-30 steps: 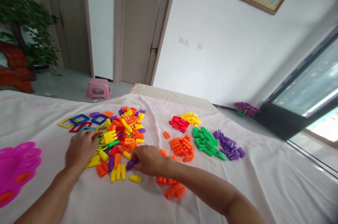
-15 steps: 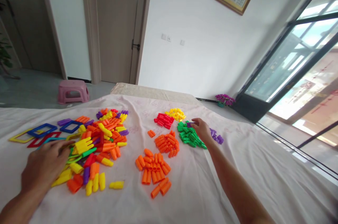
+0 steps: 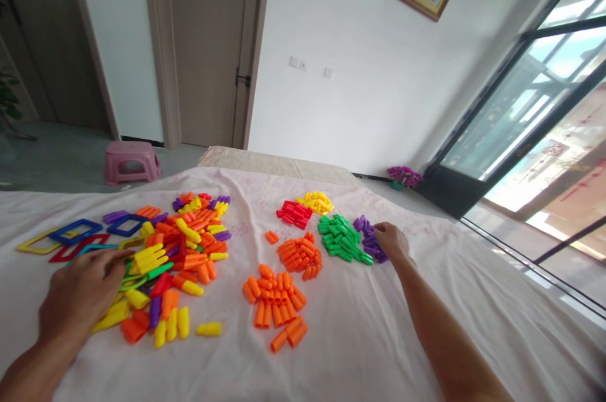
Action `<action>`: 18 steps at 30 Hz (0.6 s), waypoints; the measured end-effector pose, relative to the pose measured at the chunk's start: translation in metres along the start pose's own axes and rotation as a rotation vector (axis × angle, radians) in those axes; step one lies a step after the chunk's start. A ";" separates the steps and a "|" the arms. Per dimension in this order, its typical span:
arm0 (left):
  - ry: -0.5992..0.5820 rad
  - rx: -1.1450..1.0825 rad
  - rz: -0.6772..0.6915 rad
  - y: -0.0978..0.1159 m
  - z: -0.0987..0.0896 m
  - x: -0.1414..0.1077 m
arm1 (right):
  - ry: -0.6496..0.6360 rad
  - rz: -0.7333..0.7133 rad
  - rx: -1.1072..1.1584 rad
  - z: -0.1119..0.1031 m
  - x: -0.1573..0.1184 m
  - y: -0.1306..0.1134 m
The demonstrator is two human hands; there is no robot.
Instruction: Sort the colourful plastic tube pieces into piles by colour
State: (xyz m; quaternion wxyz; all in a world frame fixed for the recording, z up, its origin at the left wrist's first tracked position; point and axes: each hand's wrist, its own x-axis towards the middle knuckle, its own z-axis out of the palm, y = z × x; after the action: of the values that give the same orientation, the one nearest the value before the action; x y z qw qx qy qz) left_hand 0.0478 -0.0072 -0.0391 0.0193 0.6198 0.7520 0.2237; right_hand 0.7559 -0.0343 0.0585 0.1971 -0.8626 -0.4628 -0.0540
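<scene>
Where the right hand (image 3: 392, 242) reaches the outer edge of the purple pile (image 3: 370, 239), its fingers are drawn close together, though I cannot tell whether a piece is between them. The fingers of the left hand (image 3: 81, 293) curl loosely against a yellow block (image 3: 149, 259) at the near side of the mixed heap (image 3: 195, 225); whether they grip it is unclear. Flat coloured frames (image 3: 71, 243) lie beyond that hand, and a single yellow piece (image 3: 209, 329) lies apart, just beside the heap. Green pieces (image 3: 341, 239) adjoin the purple ones, with a red pile (image 3: 294, 215) and a yellow pile (image 3: 317, 202) farther back. Two orange groups (image 3: 274, 298) sit between the hands. Everything rests on a pale cloth (image 3: 350, 339); past it stands a pink stool (image 3: 130, 148).
</scene>
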 end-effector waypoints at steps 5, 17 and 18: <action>0.027 -0.006 -0.047 0.022 -0.019 -0.009 | -0.074 -0.307 0.320 0.003 -0.025 -0.107; 0.078 -0.061 -0.013 0.032 -0.027 -0.015 | -0.509 -0.929 0.169 0.057 -0.155 -0.349; 0.079 -0.069 -0.012 0.032 -0.027 -0.015 | -0.516 -0.908 0.150 0.064 -0.155 -0.355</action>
State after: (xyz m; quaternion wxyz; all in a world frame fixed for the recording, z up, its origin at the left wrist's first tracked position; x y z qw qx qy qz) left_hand 0.0730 -0.0256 -0.0071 0.0123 0.6048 0.7478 0.2736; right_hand 0.3713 0.0453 0.0605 0.0948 -0.5441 -0.8259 0.1134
